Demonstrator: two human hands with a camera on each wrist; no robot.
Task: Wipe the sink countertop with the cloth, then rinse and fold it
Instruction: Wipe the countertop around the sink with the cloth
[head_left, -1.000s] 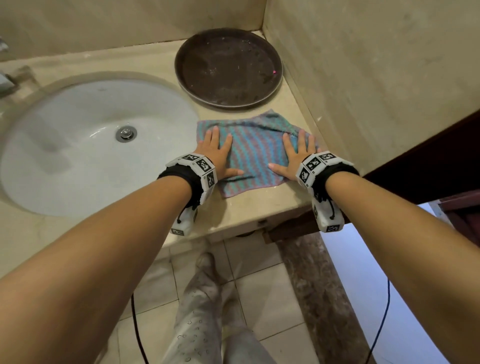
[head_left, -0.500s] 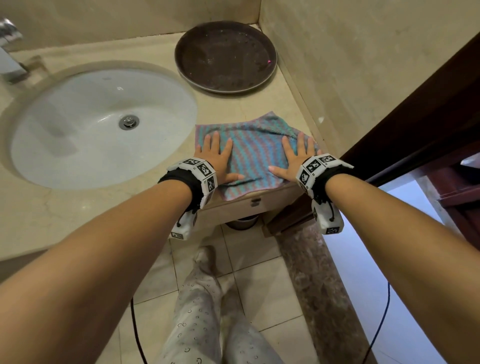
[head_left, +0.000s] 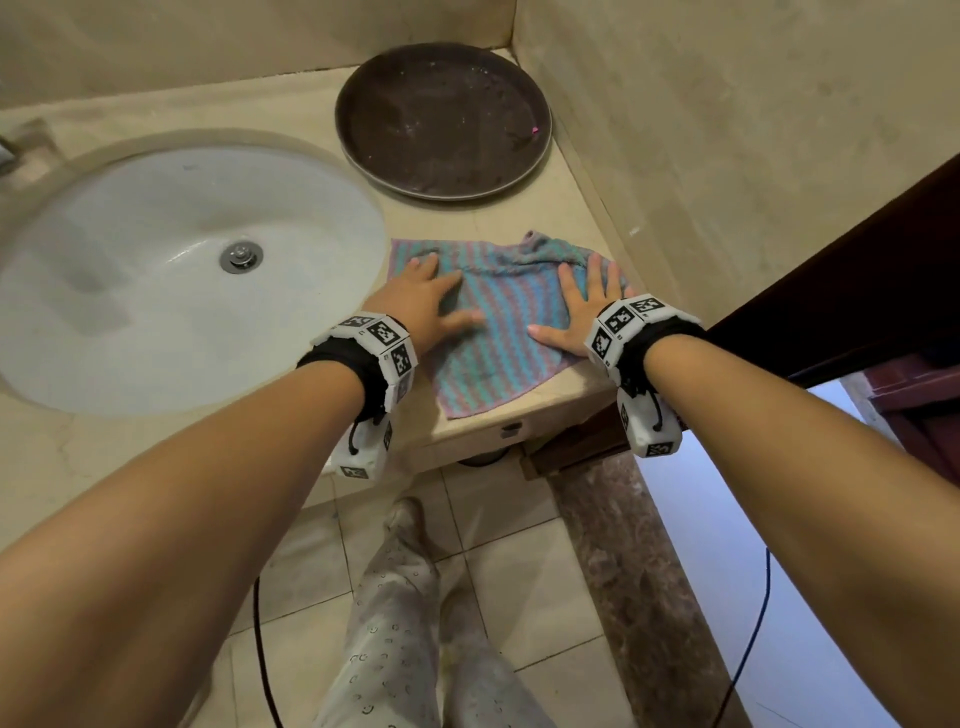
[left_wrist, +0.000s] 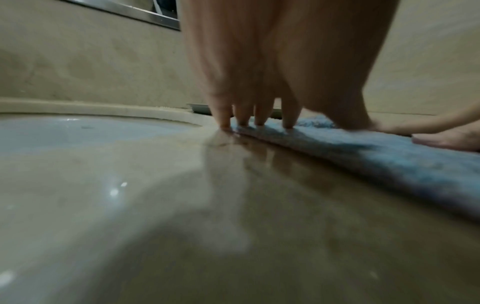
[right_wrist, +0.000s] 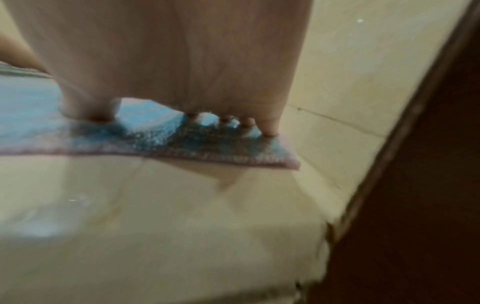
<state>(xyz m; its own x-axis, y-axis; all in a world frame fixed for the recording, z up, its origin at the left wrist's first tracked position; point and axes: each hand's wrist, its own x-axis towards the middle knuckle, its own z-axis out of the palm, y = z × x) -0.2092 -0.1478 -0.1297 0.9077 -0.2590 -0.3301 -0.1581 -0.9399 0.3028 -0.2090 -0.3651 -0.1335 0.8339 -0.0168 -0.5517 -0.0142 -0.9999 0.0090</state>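
Observation:
A blue and pink striped cloth (head_left: 498, 332) lies spread on the beige countertop (head_left: 519, 421), right of the white sink basin (head_left: 171, 270). My left hand (head_left: 431, 301) presses flat on the cloth's left part, fingers straight and spread. My right hand (head_left: 582, 306) presses flat on its right part, close to the side wall. In the left wrist view the left hand's fingertips (left_wrist: 244, 122) touch the cloth (left_wrist: 389, 156) at its far left edge. In the right wrist view the right hand's fingertips (right_wrist: 270, 131) press on the cloth (right_wrist: 155, 139) near its corner. The cloth's far edge is bunched up.
A round dark brown tray (head_left: 441, 119) sits in the back corner of the counter. Tiled walls close off the back and right. A dark wooden door frame (head_left: 857, 270) stands at the right. The drain (head_left: 240, 257) sits mid-basin. Below are floor tiles and my legs.
Both hands have slid the cloth away from the counter's front edge toward the back, and its far edge has bunched. The hands stay flat on it.

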